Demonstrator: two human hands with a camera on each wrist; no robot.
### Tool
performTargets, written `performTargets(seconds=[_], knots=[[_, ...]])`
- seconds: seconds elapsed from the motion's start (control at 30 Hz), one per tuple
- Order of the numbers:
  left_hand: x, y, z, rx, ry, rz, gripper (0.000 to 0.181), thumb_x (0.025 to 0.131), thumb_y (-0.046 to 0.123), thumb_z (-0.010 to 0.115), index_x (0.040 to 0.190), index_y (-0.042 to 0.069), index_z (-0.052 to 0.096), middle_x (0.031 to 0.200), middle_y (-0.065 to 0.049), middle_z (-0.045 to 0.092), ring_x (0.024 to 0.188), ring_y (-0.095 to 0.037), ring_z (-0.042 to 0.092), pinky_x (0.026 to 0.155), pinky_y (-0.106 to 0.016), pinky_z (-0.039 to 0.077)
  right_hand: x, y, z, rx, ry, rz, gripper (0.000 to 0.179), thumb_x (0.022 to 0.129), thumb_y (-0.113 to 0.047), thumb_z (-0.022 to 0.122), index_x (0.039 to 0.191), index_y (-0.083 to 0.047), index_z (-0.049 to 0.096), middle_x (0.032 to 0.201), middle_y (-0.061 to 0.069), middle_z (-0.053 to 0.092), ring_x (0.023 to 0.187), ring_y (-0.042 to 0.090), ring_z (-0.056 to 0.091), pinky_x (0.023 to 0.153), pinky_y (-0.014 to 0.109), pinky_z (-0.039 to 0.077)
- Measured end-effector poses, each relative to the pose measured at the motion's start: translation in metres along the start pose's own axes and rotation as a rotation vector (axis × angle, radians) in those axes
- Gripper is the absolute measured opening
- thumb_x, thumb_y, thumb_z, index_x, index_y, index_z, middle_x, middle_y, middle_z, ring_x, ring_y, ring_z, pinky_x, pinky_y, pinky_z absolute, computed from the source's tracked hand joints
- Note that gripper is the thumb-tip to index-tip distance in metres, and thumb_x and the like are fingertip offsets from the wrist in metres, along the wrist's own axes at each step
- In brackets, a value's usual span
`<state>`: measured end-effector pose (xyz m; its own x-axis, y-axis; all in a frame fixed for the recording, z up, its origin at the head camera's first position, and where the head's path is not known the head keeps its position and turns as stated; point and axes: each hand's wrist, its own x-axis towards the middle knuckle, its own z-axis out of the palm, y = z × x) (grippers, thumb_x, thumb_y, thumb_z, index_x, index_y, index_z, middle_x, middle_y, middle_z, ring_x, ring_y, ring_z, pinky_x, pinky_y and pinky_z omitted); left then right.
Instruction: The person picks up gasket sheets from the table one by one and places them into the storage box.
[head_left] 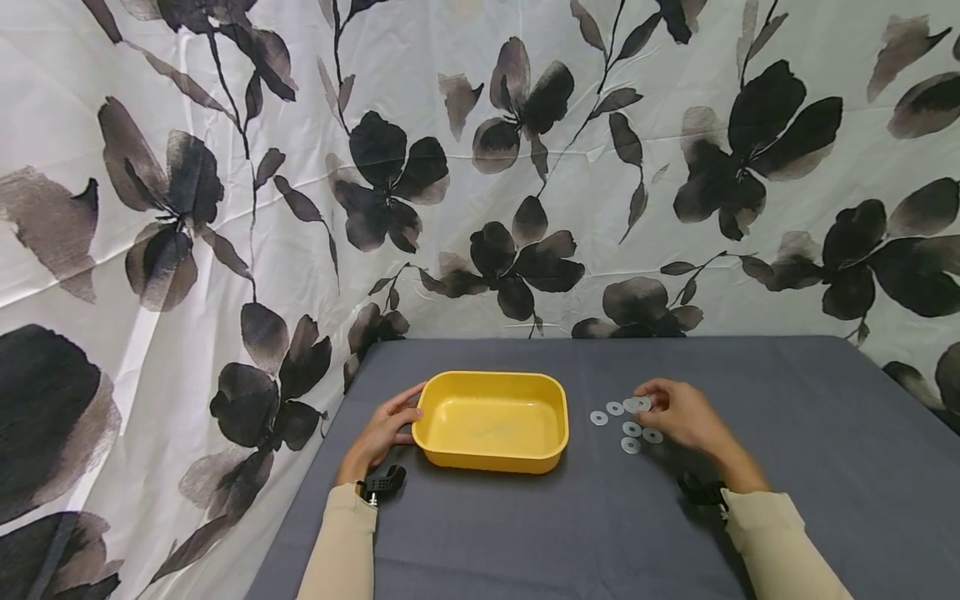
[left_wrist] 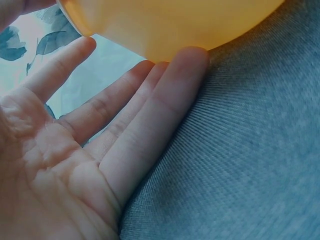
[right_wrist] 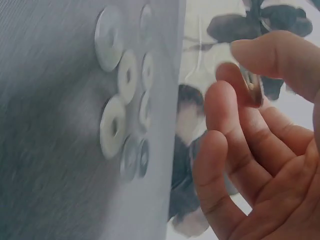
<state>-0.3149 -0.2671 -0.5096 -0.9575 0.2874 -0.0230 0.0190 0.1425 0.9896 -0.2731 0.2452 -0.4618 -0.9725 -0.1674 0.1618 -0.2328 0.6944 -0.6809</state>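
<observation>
A yellow plastic tray (head_left: 491, 460) with rounded corners sits on the grey table. My left hand (head_left: 384, 429) is at its left end; in the left wrist view, its fairly straight, spread fingers (left_wrist: 145, 130) touch the tray's outer wall (left_wrist: 170, 25). To the tray's right, my right hand (head_left: 686, 417) pinches a flat metal washer (right_wrist: 253, 87) between thumb and fingertips, lifted off the table in the right wrist view. Several more washers (head_left: 632, 445) lie loosely grouped beneath and left of that hand. Up close, these washers (right_wrist: 113, 127) look flat and silvery with round centre holes.
Grey cloth covers the table (head_left: 540, 533). A white curtain (head_left: 645, 167) with dark flowers hangs behind it and along the left side. A black band with a device (head_left: 386, 482) is on the left wrist, and another device (head_left: 701, 489) on the right.
</observation>
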Motion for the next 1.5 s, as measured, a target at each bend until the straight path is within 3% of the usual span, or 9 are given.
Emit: performTargets(seconds=[0.13,0.37,0.77,1.1,1.5], knots=[[0.001,0.001,0.001,0.004,0.006,-0.003,0.055,0.102,0.020,0.061,0.155,0.026,0.047,0.146,-0.022,0.056,0.112,-0.022,0.067,0.085,-0.044,0.064,0.005,-0.015,0.002,-0.039,0.033,-0.027,0.032,0.088,-0.021,0.080,0.114,-0.005,0.070,0.095,0.007,0.066,0.079,0.017,0.058,0.061,0.028,0.049],[0.000,0.002,0.001,0.007,0.007,-0.008,0.055,0.102,0.020,0.061,0.155,0.025,0.047,0.148,-0.021,0.055,0.113,-0.022,0.067,0.086,-0.044,0.063,0.017,-0.038,0.005,-0.080,0.040,-0.017,0.032,0.089,-0.027,0.080,0.113,-0.009,0.069,0.090,0.005,0.054,0.077,0.019,0.052,0.063,0.029,0.042],[-0.002,0.004,0.001,-0.001,0.017,-0.015,0.055,0.102,0.022,0.062,0.155,0.026,0.047,0.149,-0.021,0.054,0.115,-0.022,0.066,0.086,-0.045,0.063,0.040,-0.066,0.018,0.026,-0.030,-0.059,0.033,0.088,-0.021,0.079,0.115,-0.007,0.066,0.085,0.004,0.053,0.070,0.018,0.050,0.056,0.026,0.043],[-0.001,0.003,0.001,-0.024,0.002,-0.010,0.055,0.102,0.019,0.062,0.155,0.026,0.048,0.144,-0.021,0.057,0.110,-0.020,0.068,0.085,-0.044,0.063,0.054,-0.095,0.032,0.045,-0.110,-0.060,0.030,0.089,-0.019,0.080,0.114,-0.010,0.067,0.084,0.005,0.055,0.072,0.021,0.051,0.062,0.030,0.046],[0.001,-0.001,-0.001,-0.011,0.012,-0.017,0.055,0.102,0.021,0.062,0.154,0.026,0.048,0.145,-0.021,0.057,0.111,-0.021,0.068,0.086,-0.044,0.063,0.073,-0.133,0.054,0.097,-0.173,-0.124,0.025,0.088,-0.016,0.080,0.110,-0.012,0.069,0.081,0.004,0.056,0.071,0.020,0.051,0.064,0.029,0.046]])
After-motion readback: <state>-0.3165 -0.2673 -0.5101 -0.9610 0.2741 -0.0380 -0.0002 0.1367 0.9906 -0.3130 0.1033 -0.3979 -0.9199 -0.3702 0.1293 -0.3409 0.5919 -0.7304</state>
